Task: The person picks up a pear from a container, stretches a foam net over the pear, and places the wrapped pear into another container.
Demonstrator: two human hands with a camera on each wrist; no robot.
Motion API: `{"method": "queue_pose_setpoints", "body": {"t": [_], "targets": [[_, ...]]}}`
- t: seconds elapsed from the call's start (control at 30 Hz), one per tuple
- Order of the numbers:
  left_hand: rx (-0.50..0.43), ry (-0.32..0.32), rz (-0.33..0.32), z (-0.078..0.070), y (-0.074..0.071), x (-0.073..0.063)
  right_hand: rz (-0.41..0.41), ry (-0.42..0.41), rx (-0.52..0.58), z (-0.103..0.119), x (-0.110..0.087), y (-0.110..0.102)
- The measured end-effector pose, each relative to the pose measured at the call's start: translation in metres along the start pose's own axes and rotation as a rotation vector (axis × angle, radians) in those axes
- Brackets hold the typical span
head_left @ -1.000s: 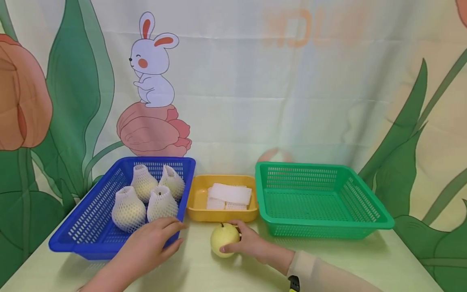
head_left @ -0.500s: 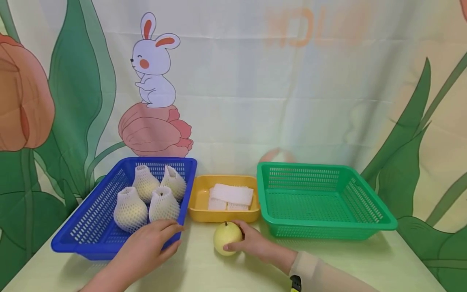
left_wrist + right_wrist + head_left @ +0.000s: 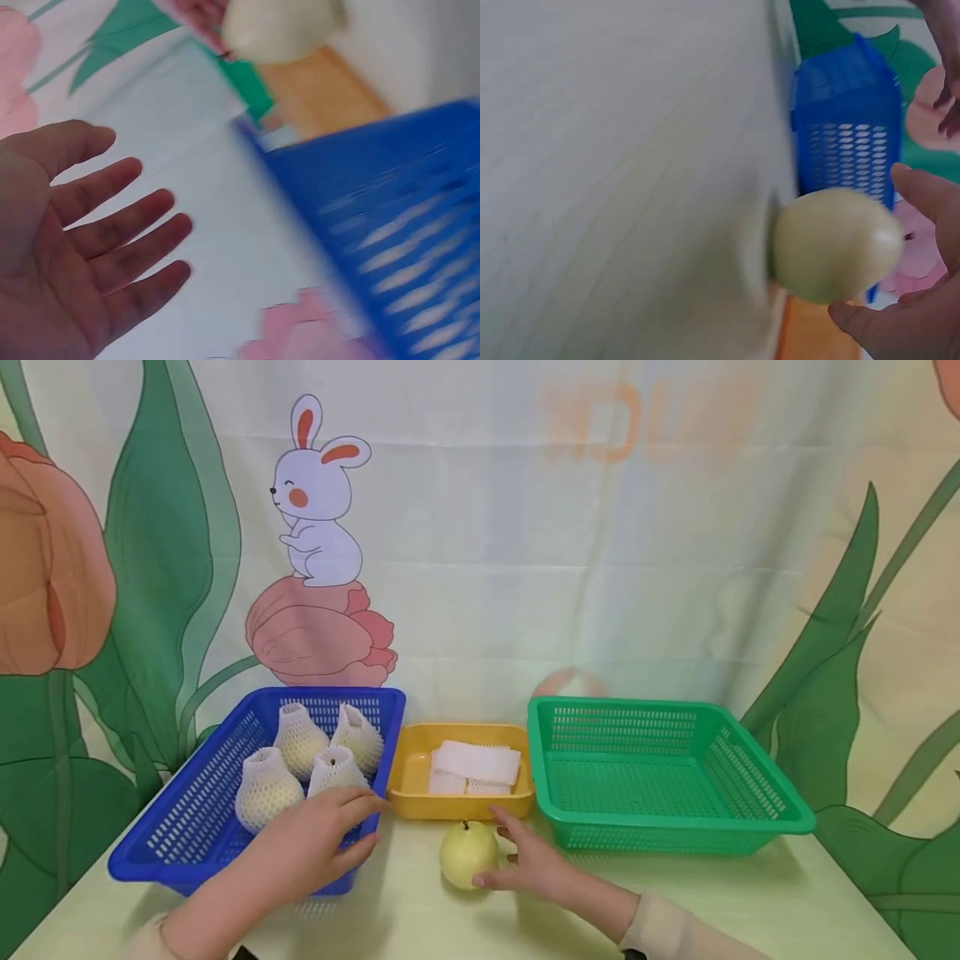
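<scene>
A yellow-green pear (image 3: 467, 857) stands stem up on the table in the head view. Beside it, my right hand (image 3: 534, 865) has its fingers spread apart; the thumb tip is close to the pear's side, and I cannot tell whether it touches. In the right wrist view the pear (image 3: 836, 244) lies between the parted thumb and fingers. My left hand (image 3: 318, 839) hovers over the near right edge of the blue basket (image 3: 138, 858), holding nothing. Its fingers are extended in the left wrist view. Several pears in white foam nets (image 3: 266, 792) sit in that basket, one partly hidden by the left hand.
Behind the bare pear, a yellow tray (image 3: 461, 808) holds several flat white foam nets (image 3: 480, 764). A green basket (image 3: 622, 777) stands to its right. A printed curtain (image 3: 480, 527) hangs behind the pale table (image 3: 420, 927).
My right hand's fingers have spread away from the pear they were gripping, and it now stands on the table. The left hand has shifted slightly up over the blue basket's edge.
</scene>
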State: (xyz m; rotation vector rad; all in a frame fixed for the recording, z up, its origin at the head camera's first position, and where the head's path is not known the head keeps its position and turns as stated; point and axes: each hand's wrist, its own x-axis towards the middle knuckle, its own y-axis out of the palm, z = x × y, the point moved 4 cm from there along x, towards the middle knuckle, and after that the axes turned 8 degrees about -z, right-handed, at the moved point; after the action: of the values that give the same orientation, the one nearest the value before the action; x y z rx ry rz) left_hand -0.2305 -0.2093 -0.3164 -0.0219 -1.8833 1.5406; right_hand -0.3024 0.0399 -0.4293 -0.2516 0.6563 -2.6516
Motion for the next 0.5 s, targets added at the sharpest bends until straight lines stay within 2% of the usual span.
{"method": "queue_pose_setpoints", "body": {"t": [0.17,0.27,0.33,0.4,0.5], "targets": [[-0.065,-0.08,0.151,-0.007,-0.031,0.046,-0.011,-0.179,-0.126,0.028,-0.034,-0.018],[-0.094,-0.076,0.183,-0.008,-0.042,0.079,0.034,-0.265,-0.209,0.046,-0.057,-0.02],[-0.115,-0.058,0.204,-0.007,-0.042,0.102,0.1,-0.285,-0.233,0.054,-0.068,-0.017],[-0.134,-0.05,0.237,-0.005,-0.035,0.125,0.192,-0.315,-0.258,0.054,-0.073,-0.009],[-0.146,-0.062,0.304,0.001,-0.018,0.155,0.316,-0.378,-0.298,0.036,-0.07,0.009]]}}
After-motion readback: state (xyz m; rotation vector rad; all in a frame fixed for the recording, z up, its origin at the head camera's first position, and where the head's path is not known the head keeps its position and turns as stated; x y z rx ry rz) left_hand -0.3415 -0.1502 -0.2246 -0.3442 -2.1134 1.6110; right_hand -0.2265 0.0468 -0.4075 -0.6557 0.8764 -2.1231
